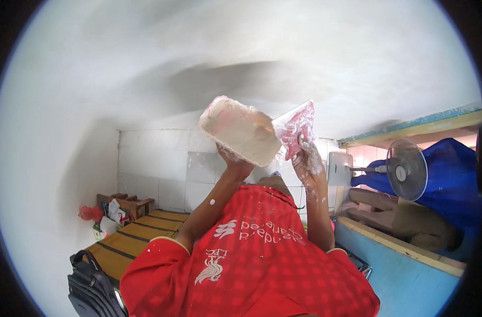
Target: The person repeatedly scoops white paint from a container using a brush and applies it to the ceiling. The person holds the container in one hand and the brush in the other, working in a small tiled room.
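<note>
In front of the white wall, my left hand holds up a rectangular tub from below. The tub is pinkish, crusted with white plaster, and tilted. Most of my left fingers are hidden behind it. My right hand is closed on the narrow end of a pink plaster spreader, whose wide end points up. White paste coats the spreader and my right fingers. The spreader's edge meets or overlaps the tub's right corner; I cannot tell whether they touch.
At right, a grey fan stands by blue cloth and a light blue partition with a wooden top edge. At lower left are a slatted brown surface, a black backpack and some bags. White tiles line the lower wall.
</note>
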The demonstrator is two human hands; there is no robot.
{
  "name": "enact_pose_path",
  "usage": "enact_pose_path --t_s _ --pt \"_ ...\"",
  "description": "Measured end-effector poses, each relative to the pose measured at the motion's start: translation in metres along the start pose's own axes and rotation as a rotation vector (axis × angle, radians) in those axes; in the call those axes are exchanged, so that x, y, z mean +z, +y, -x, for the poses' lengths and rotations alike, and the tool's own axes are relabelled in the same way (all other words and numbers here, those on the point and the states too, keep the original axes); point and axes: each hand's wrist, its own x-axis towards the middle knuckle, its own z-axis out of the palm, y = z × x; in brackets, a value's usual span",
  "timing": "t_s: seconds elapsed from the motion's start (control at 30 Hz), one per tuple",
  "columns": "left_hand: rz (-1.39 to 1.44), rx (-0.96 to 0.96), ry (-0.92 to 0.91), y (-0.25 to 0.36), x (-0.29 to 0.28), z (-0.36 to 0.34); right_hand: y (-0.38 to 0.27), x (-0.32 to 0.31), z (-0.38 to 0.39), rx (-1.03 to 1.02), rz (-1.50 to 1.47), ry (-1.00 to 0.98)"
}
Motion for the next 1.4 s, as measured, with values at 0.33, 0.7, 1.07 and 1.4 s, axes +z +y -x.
enact_pose_path --t_s 0.33,0.7,1.07,1.4 --pt "0.335 -0.068 0.007 0.024 -0.024 -0.01 -0.013 -0.048 -0.108 0.024 -0.269 -0.158" --pt "0.211 -0.032 0.038 0.03 -0.026 -0.019 -0.01 -0.13 -0.314 -0.777 0.922 -0.371" --pt "0.07 0.05 0.081 0.024 -0.044 -0.017 -0.081 -0.076 -0.242 -0.75 0.945 -0.292" --pt "0.672 -0.195 0.028 0.029 -0.013 -0.02 -0.01 -0.177 -0.354 -0.899 1.542 -0.225"
